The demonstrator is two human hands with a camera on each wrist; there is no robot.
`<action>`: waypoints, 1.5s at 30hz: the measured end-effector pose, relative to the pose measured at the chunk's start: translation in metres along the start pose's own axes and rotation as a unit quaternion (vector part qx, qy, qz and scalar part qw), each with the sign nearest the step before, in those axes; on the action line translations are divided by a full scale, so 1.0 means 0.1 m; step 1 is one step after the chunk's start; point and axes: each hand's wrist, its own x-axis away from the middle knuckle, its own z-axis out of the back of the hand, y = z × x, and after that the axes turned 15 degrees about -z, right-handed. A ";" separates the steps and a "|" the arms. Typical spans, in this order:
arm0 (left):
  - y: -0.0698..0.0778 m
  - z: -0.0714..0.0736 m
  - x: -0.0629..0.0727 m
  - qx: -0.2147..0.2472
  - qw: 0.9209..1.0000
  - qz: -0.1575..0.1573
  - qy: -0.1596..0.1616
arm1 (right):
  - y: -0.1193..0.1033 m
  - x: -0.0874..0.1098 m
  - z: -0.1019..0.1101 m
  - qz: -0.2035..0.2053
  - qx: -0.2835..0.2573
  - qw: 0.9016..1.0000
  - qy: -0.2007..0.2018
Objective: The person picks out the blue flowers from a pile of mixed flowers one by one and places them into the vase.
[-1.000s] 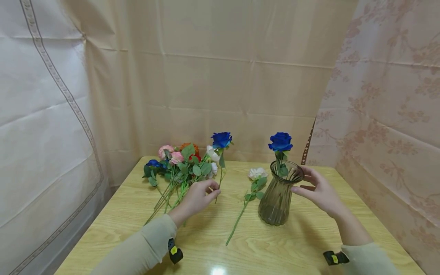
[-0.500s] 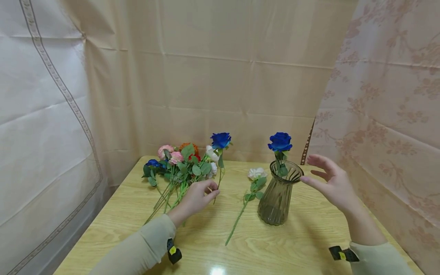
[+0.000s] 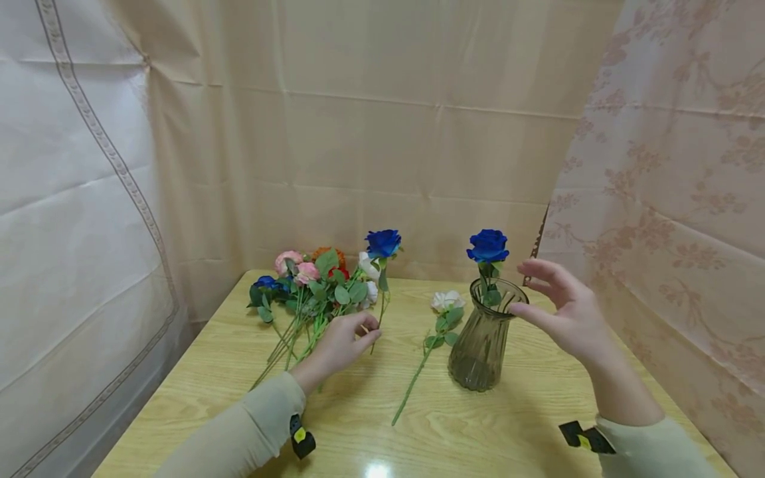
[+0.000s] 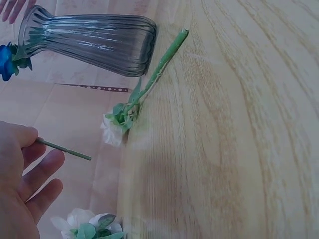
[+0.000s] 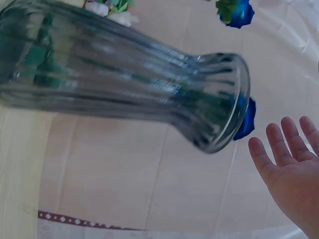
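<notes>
My left hand (image 3: pixel 342 340) pinches the thin green stem of a blue rose (image 3: pixel 383 243) between thumb and fingers, bloom upward. In the left wrist view, the stem's lower end (image 4: pixel 70 151) sticks out past the fingers, above the table. A fluted, smoky glass vase (image 3: pixel 477 358) stands upright on the right, with another blue rose (image 3: pixel 487 246) in it. My right hand (image 3: pixel 566 315) is beside the vase's rim, fingers spread and holding nothing; the right wrist view shows its fingers apart from the glass. Left of the vase, a white rose (image 3: pixel 447 303) lies on the table.
A pile of pink, orange, red, white and blue flowers (image 3: pixel 325 285) lies on the table's left, stems toward me. The wooden table (image 3: pixel 478 438) backs onto a beige curtain (image 3: pixel 358 133). Patterned cloth (image 3: pixel 687 199) hangs on the right.
My right hand has come off the vase's rim, moved right and up, then drifted slightly back left. My left hand and its blue rose have barely moved.
</notes>
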 end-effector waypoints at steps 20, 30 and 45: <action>0.02 0.02 0.00 -0.001 1.000 -0.010 0.008 | -0.29 -0.07 -0.50 0.065 -0.041 0.994 -0.073; 0.06 0.01 -0.01 0.002 1.000 -0.007 0.001 | -0.28 -0.14 -0.84 0.023 -0.070 0.990 -0.118; 0.13 -0.03 -0.03 0.026 1.000 -0.011 0.004 | -0.04 -0.20 -1.16 -0.054 -0.078 0.984 -0.153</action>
